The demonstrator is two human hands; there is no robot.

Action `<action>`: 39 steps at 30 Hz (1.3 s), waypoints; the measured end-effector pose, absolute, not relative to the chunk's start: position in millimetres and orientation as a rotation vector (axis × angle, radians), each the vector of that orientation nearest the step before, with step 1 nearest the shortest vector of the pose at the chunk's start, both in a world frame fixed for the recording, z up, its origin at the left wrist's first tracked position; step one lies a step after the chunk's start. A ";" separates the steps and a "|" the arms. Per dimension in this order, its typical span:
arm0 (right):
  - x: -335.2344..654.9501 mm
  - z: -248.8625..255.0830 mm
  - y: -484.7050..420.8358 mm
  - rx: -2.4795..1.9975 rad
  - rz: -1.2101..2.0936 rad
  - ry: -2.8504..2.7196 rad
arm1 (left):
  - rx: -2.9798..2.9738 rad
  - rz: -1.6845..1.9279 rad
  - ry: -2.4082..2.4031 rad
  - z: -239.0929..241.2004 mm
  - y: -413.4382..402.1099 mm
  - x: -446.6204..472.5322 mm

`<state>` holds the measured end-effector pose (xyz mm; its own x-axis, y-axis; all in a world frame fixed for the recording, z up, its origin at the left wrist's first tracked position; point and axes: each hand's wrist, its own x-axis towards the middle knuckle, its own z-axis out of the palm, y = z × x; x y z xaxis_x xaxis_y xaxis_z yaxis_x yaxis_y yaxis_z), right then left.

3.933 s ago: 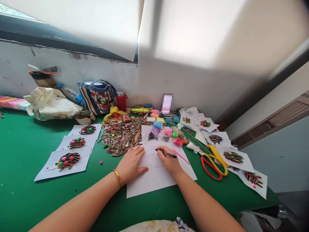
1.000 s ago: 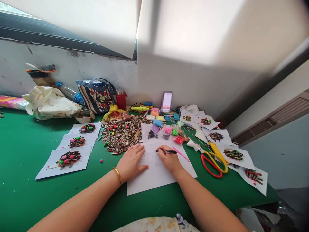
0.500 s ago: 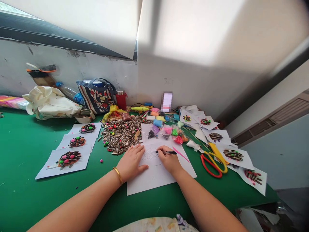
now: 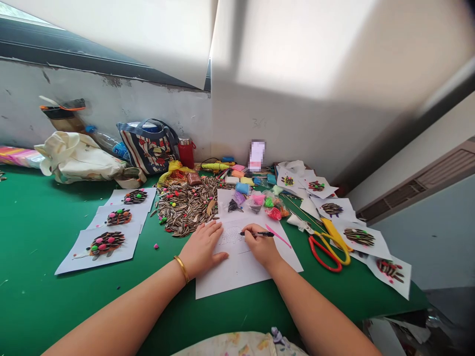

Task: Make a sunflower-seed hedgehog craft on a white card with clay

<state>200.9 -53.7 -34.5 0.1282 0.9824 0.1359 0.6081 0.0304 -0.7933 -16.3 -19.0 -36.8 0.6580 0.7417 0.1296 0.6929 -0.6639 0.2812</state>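
Note:
A white sheet of paper [image 4: 222,282] lies on the green table before me, with a faint line drawing [image 4: 232,234] on it. My left hand [image 4: 204,249] rests flat on the sheet's left side, fingers spread, a gold bangle at the wrist. In my right hand [image 4: 260,247] is a black pen [image 4: 261,234], pinched between thumb and fingers, its tip at the right part of the drawing. Just beyond the left fingers spreads a pile of striped sunflower seeds [image 4: 185,205] dotted with small coloured balls. Bagged coloured clay [image 4: 274,213] sits at the sheet's far edge.
Finished-looking seed hedgehog cards [image 4: 107,247] lie at left, more cards [image 4: 358,237] at right. Red and yellow scissors [image 4: 326,249] are right of the sheet. Behind stand a cream bag [image 4: 81,158], a patterned tote [image 4: 150,148], a red bottle [image 4: 186,153] and a phone [image 4: 257,155].
The pen and my right fingers have shifted very slightly to the right over the drawing. My left hand stays in place.

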 end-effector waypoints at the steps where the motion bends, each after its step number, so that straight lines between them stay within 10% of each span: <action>1: 200.8 -34.7 -53.6 -1.662 0.636 -1.568 | 2.666 0.347 1.169 -36.7 -19.1 -16.3; 39: 201.4 -36.1 -56.9 -1.685 0.647 -1.538 | 2.664 0.356 1.163 -39.3 -17.9 -17.0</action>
<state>201.4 -56.9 -36.1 0.1492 0.9817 0.1185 0.6019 0.0049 -0.7985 -17.0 -17.9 -39.3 0.6589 0.7401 0.1345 0.6888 -0.6655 0.2875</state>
